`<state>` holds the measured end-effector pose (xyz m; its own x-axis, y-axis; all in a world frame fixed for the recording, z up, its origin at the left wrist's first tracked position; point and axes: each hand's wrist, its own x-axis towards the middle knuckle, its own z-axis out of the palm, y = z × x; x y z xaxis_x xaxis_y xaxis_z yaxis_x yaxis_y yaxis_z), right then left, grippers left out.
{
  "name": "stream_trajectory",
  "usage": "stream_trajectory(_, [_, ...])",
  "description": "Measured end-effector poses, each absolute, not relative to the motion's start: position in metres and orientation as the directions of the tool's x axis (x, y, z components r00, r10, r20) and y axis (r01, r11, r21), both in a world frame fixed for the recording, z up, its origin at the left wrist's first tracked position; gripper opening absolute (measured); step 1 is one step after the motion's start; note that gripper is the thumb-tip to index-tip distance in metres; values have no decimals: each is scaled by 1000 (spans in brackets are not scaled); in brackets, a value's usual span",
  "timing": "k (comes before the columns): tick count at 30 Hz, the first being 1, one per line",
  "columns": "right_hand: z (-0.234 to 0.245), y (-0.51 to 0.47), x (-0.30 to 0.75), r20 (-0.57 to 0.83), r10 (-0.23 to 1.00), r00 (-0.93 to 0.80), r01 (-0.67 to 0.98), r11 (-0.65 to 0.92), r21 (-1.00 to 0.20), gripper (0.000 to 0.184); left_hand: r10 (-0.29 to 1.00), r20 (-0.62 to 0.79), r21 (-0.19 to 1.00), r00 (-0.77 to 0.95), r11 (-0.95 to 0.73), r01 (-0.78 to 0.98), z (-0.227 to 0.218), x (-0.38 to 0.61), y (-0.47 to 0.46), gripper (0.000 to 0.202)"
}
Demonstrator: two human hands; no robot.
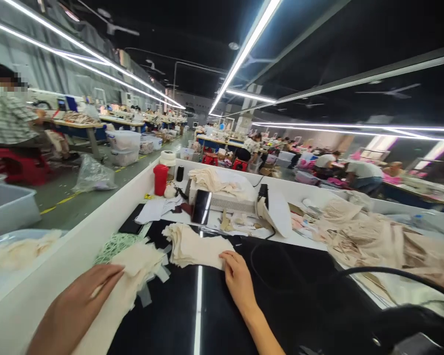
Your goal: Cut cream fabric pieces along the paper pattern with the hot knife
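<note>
My left hand (79, 301) lies flat, fingers together, on a pile of cream fabric pieces (133, 276) at the near left of a glossy black work surface (281, 276). My right hand (239, 278) rests on the black surface, its fingertips touching the near edge of a second stack of cream fabric pieces (194, 244). Neither hand grips anything that I can see.
A white wall (77, 246) borders the table on the left. Behind stand a red bottle (160, 179), a tape roll, a black phone (201, 207) and a white machine (237, 202). Loose cream fabric (373, 236) heaps at right. A black cable (392, 276) curves near right. People work at far tables.
</note>
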<state>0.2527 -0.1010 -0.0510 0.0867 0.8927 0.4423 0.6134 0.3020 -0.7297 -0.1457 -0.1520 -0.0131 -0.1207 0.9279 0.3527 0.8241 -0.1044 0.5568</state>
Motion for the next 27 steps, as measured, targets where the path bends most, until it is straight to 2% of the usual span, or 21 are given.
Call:
stream_trajectory(1, [-50,-101,255,427,900,84,589,300,-750,30,919,360,598,-161,-95,796,-1,-136,-158,43])
stream_trajectory(4, [-45,-102,258,378,922,78,503,291,-814,27,925,355,706,-133,-172,687,28,-112,-167,39])
stream_trajectory(8, [-26,-118,239,270,961,52,361,234,-903,35,934,345,787,-91,-235,570,46,-93,-177,34])
stream_trajectory(11, [-9,-147,206,79,988,-129,231,108,-967,40,925,377,802,-42,-303,515,49,-80,-184,27])
stream_trajectory(14, [1,-179,171,-80,938,-336,113,-44,-993,50,907,416,791,66,-397,467,48,-66,-191,24])
stream_trajectory(15, [2,-187,162,-115,919,-377,41,-107,-993,53,900,421,783,115,-424,455,47,-61,-193,24])
stream_trajectory(16, [3,-193,156,-168,900,-402,-110,-230,-967,54,890,424,773,165,-451,447,47,-57,-195,24])
stream_trajectory(18, [5,-200,150,-263,856,-446,-340,-433,-835,61,861,439,745,258,-509,432,45,-50,-200,27])
stream_trajectory(19, [6,-201,150,-290,844,-452,-417,-487,-768,62,845,443,732,299,-534,423,44,-47,-202,28])
stream_trajectory(21, [10,-200,154,-298,861,-413,-481,-484,-731,58,822,432,726,371,-561,398,39,-43,-206,30])
stream_trajectory(23, [16,-198,158,-267,907,-326,-495,-404,-769,46,830,373,765,414,-528,368,33,-42,-209,27])
stream_trajectory(27, [27,-202,160,-254,936,-242,-491,-344,-800,40,927,195,910,319,-293,294,16,-47,-207,21])
